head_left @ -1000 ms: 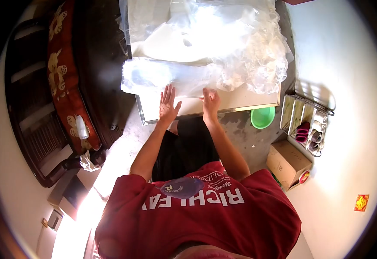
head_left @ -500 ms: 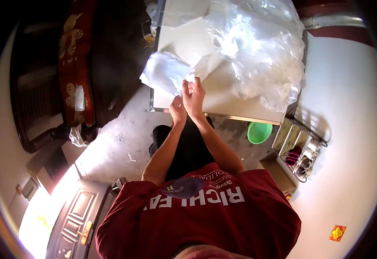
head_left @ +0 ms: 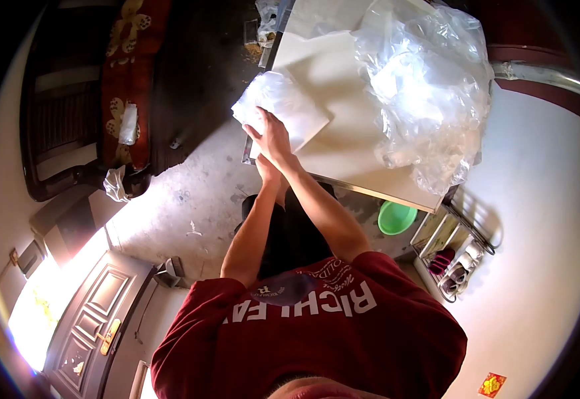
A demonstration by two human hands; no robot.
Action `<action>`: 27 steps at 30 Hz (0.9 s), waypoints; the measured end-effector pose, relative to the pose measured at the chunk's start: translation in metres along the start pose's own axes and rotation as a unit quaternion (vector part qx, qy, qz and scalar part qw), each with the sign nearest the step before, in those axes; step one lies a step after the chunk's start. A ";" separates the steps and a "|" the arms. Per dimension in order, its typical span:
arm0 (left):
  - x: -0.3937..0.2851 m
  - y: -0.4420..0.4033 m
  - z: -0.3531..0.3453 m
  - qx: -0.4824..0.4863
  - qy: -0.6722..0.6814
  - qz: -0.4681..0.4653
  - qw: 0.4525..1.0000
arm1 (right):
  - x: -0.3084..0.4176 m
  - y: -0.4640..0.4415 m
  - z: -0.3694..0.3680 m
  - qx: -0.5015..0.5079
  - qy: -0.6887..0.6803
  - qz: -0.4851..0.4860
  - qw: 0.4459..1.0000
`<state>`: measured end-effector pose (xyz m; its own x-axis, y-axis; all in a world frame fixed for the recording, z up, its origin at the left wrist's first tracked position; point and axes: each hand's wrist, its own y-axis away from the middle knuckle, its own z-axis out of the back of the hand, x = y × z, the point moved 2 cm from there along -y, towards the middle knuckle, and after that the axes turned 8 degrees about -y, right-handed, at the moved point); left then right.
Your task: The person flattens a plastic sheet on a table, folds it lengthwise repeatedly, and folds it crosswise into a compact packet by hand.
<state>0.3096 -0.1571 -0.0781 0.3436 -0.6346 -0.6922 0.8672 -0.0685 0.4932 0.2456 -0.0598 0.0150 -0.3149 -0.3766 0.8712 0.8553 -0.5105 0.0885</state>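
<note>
A stack of translucent white plastic bags (head_left: 303,110) lies at the near left corner of the pale table. My right hand (head_left: 273,138) rests on its near left part, fingers stretched out and thumb apart, palm down. Just below it, at the table's front edge, is my left hand (head_left: 268,170). The right wrist partly covers it, so its fingers and whatever they hold are hidden. To the right, a large crumpled heap of clear plastic (head_left: 429,100) covers much of the table.
The pale table (head_left: 343,156) has a metal-edged front. Below its right side stand a green basin (head_left: 397,217) and a rack with shoes (head_left: 459,266). A dark wooden bench with a red patterned cover (head_left: 127,80) is at left. A door (head_left: 97,312) stands lower left.
My right hand has gone from a pinch at the bags' edge to lying spread on top of them. The bags look flatter and more gathered. The whole view has shifted slightly.
</note>
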 end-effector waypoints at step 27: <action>-0.062 -0.044 0.043 0.037 0.070 0.211 0.974 | -0.053 0.065 0.059 -0.104 -0.453 -0.421 0.779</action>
<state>0.2348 -0.1476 -0.0346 0.7147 -0.5069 -0.4820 0.6112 0.1174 0.7827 0.3417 -0.0275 0.0033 -0.2284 0.8109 0.5387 0.3871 -0.4321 0.8146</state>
